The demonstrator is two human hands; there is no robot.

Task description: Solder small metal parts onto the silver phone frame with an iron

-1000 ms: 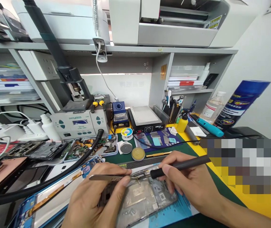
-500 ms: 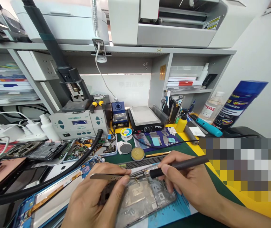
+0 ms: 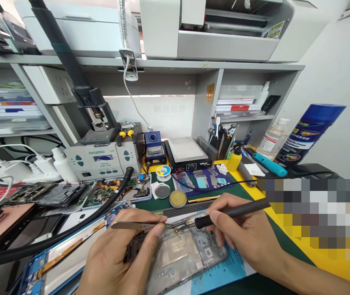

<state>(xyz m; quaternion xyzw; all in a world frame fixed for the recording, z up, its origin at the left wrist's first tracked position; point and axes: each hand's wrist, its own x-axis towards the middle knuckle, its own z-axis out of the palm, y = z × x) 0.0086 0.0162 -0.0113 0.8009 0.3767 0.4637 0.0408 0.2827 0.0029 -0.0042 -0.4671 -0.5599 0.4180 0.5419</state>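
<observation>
Between thumb and fingers, my left hand (image 3: 125,250) pinches metal tweezers (image 3: 132,225), their tips near the top edge of a phone frame (image 3: 177,254). My right hand (image 3: 242,229) grips a soldering iron (image 3: 230,214) by its black handle, pen-like, and its metal tip points left at the same spot. A small gold-coloured part (image 3: 177,232) sits there on the frame; whether either tip touches it I cannot tell. The grey frame lies tilted on a blue and white sheet (image 3: 220,272). My left hand hides part of its left side.
Behind my hands sit a tin of yellowish paste (image 3: 177,199), a solder spool (image 3: 163,173) and a hot plate (image 3: 188,151). A black hose (image 3: 101,211) crosses phone parts on the left. Bottles and a blue spray can (image 3: 310,133) stand at the right.
The tweezers have shifted slightly left, their tips lifting a little from the gold-coloured part. The soldering iron has moved only slightly. The phone frame stays in nearly the same place.
</observation>
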